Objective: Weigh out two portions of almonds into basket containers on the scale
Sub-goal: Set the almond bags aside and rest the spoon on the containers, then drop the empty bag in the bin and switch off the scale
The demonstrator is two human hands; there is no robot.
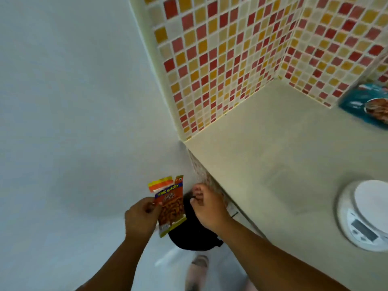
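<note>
My left hand (141, 218) grips an orange and yellow almond packet (169, 204) by its left edge, upright, with its top flap torn loose. Just to its right, my right hand (206, 204) hovers with curled fingers over a black bin (195, 236) on the floor. A small dark bit shows at its fingertips, too blurred to tell whether it is held. The white kitchen scale (365, 215) sits on the beige counter (273, 148) at the right edge, with nothing on its round platform. No basket containers are in view.
A teal food packet (367, 103) leans at the far right of the counter against the red and yellow mosaic tiles (231, 59). A white wall fills the left side. My foot (199, 263) stands on the floor below the bin.
</note>
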